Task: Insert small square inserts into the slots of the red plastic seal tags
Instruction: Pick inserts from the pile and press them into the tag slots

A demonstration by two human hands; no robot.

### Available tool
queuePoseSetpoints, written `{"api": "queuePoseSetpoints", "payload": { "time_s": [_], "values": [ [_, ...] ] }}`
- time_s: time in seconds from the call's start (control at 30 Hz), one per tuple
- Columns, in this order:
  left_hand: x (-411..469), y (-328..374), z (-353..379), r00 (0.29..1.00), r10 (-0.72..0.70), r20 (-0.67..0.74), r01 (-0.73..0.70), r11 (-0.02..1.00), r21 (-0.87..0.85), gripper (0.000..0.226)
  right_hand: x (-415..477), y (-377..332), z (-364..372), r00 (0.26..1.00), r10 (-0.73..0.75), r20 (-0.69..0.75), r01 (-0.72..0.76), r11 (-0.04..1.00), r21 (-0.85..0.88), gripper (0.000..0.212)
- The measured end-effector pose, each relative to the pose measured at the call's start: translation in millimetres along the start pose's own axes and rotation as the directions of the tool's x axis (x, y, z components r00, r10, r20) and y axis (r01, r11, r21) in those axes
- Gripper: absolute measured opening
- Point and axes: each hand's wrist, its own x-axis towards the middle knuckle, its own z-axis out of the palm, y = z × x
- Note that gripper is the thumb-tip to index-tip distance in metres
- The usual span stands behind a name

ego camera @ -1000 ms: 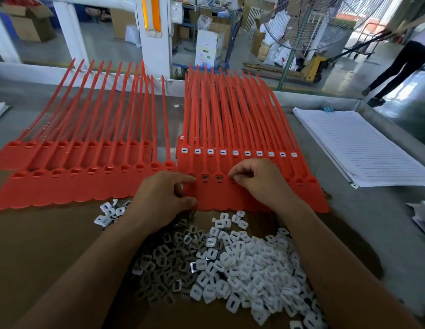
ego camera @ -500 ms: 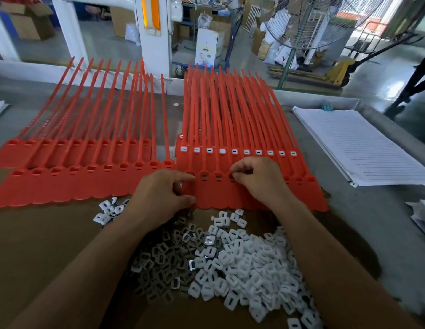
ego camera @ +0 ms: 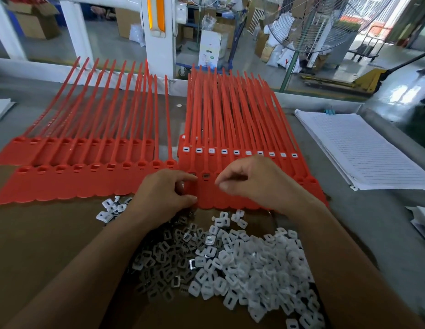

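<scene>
My right hand [ego camera: 254, 184] is now lifted off the near row of the red seal tags [ego camera: 207, 193]. Half a second ago its fingertips were pressing at a slot there. Its fingers [ego camera: 222, 185] are curled and hang just above the plastic, and I cannot tell whether they hold anything. My left hand [ego camera: 166, 193] stays put, thumb and forefinger clamped on the near-left tag of the right sheet. I take it one insert is seated and the next slot to the right is due. The pile of inserts [ego camera: 249, 264] lies on the near desk [ego camera: 373, 222], just near of both hands. The far row of slots already shows white.
</scene>
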Motion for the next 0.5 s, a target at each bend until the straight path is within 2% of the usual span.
{"api": "queuePoseSetpoints", "payload": {
  "time_s": [0.1, 0.17, 0.33, 0.5],
  "values": [
    [0.7, 0.6, -0.7, 1.0, 0.008, -0.01, -0.007, 1.0, 0.026, 0.044, -3.7, -10.9, 16.2, 0.975, -0.079, 0.206, 0.095, 0.993, -0.068, 0.011],
    [1.4, 0.7, -0.8, 1.0, 0.008, -0.012, -0.008, 1.0, 0.028, 0.044, -4.3, -12.9, 27.1, 0.96, -0.1, 0.26, 0.128, 0.988, -0.091, 0.016],
    [1.2, -0.1, 0.2, 1.0, 0.011, -0.016, -0.01, 1.0, 0.015, 0.043, -3.1, -13.1, 39.7, 0.961, -0.144, 0.235, 0.185, 0.97, -0.161, 0.024],
    [2.4, -1.5, 0.1, 1.0, 0.02, -0.015, -0.02, 1.0, 0.011, 0.043, -1.6, -15.7, 45.4, 0.964, -0.16, 0.21, 0.213, 0.942, -0.259, 0.02]
  ]
}}
